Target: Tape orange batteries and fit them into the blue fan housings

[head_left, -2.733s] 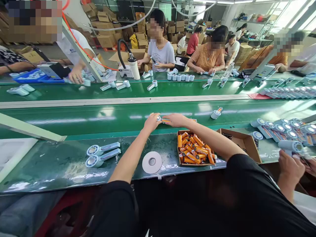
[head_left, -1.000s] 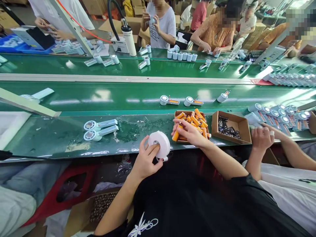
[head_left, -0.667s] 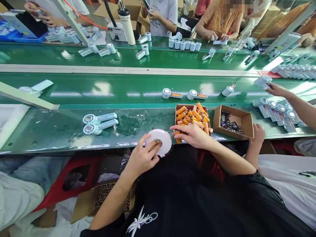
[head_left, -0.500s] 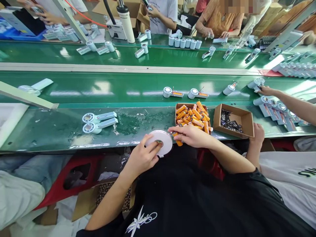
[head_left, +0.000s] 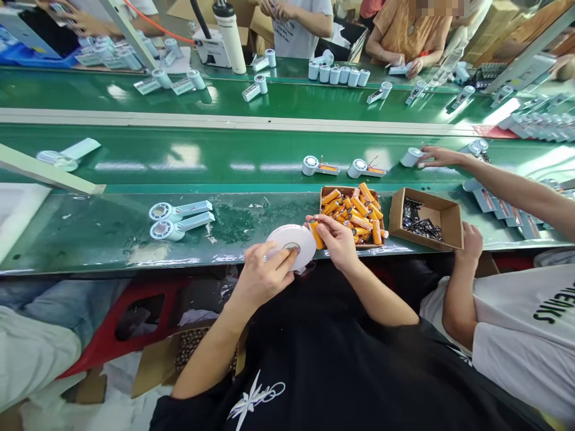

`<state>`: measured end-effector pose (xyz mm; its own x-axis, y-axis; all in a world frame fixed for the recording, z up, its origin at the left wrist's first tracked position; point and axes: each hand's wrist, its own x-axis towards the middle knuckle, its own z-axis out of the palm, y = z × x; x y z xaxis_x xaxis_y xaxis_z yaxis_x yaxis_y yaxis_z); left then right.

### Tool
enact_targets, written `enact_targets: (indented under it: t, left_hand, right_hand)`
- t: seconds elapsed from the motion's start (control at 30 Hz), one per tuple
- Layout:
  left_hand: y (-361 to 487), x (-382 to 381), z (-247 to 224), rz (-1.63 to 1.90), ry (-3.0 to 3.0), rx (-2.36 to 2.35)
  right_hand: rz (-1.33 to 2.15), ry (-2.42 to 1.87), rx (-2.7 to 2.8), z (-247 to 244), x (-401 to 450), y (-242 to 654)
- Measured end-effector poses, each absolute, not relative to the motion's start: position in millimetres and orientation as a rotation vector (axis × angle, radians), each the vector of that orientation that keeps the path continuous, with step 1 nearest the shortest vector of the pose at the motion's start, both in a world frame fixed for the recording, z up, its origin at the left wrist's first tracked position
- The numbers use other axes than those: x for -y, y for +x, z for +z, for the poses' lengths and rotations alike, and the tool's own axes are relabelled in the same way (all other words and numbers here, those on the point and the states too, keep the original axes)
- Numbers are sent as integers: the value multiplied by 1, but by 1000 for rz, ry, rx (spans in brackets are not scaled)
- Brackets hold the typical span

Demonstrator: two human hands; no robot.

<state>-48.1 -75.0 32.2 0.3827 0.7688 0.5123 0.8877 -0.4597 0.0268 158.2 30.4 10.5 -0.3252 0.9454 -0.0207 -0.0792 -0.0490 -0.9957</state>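
Note:
A white disc-shaped roll is held by my left hand, whose fingers reach into its centre hole. My right hand pinches an orange cylindrical cell at the roll's right edge. Just behind my right hand, a cardboard box is heaped with orange cells. Two pale blue fan-like bodies with handles lie on the bench to the left. On the green belt behind the box are two similar bodies with orange cells in their handles.
A second cardboard box with small dark parts stands right of the orange cells. A co-worker's arm reaches over the belt from the right, fingers at a pale blue body. A slanted metal post stands at left.
My right hand has turned more upright, lifting the orange cell against the roll's edge. The roll has shifted slightly up. The co-worker's hand on the right has moved left to the pale blue body.

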Motion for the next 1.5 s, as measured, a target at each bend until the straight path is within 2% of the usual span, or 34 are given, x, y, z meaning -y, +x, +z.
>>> enact_targets:
  t: [0.1,0.27,0.33,0.4,0.5,0.6,0.83,0.93,1.2,1.3,1.5]
  left_hand:
    - [-60,70,41,-621,-2510,1376]
    - [-64,57,53,-470,-2758,1281]
    - [-61,53,54,-380,-2823,1261]
    - [-58,51,54,-346,-2844,1245]
    - [-55,53,50,-445,-2787,1291]
    - [-53,54,46,-531,-2683,1367]
    - [-54,40,58,-205,-2792,1153]
    - [-57,32,59,-138,-2835,1148]
    - [-59,47,42,-593,-2584,1353]
    - [-49,55,35,-734,-2379,1452]
    - [-22,63,14,-984,-2138,1504]
  right_hand:
    - [1640,-966,1688,20,-42,178]
    - [1354,-966,2218,46,-64,196]
    - [1360,-908,2361,52,-73,198]
    - [1436,-880,2367,50,-78,197]
    - [1524,-994,2083,36,-75,195]
    - [1459,-1076,1783,21,-65,191]
    - [1207,-986,2296,29,-66,194]
    - [1219,-985,2366,30,-71,193]
    - [1613,-1070,1332,0,-62,188]
    - [1588,-972,1048,2,-47,176]
    - [1395,-856,874,1,-5,145]
